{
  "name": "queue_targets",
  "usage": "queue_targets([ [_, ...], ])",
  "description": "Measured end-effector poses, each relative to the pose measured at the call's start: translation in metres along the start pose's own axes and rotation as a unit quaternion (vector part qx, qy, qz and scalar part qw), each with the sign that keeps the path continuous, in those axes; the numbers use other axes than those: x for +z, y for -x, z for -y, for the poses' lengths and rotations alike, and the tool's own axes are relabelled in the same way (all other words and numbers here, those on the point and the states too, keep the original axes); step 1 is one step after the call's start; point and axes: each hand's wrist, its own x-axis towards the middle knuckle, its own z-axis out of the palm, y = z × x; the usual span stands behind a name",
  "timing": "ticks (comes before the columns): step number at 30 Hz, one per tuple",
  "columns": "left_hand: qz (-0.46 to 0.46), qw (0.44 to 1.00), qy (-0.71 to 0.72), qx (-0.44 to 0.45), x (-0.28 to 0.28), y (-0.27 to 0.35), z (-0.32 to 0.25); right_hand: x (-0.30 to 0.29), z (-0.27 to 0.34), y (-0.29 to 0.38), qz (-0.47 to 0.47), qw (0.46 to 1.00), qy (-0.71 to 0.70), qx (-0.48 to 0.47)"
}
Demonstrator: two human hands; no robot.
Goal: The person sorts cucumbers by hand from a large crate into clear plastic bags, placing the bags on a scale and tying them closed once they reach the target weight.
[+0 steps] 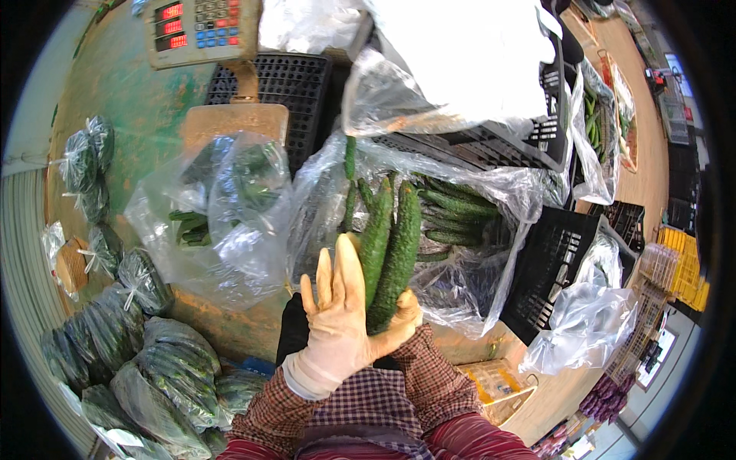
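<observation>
Two long dark green cucumbers (397,253) stand upright side by side between my gloved hands. My left hand (336,322) lies along their left side, fingers stretched upward and thumb across the lower ends. At the lower right, the curled fingers of my right hand (407,310) hold them; the left thumb and wrist hide part of that hand. Just beyond is a crate lined with a clear plastic liner (460,299), where more cucumbers (460,213) lie. To the left, a clear plastic bag (247,270) with cucumbers inside rests against the scale platform (236,121).
A digital scale display (201,29) stands at the upper left. Several bagged bundles of cucumbers (178,362) fill the lower left. Black crates (546,264) and a loose plastic bag (581,328) are on the right. White sheeting (460,57) covers a crate at the top.
</observation>
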Motion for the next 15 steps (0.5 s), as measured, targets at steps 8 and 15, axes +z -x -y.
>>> queue_targets([
  [8,-0.426,0.867,-0.207,-0.156,-0.072,0.013,0.144,0.077,-0.033,-0.041,0.049,0.973,-0.16,0.159],
  [15,-0.397,0.733,0.518,-0.192,-0.158,0.031,0.234,0.095,-0.137,-0.098,-0.036,0.927,-0.216,0.306],
])
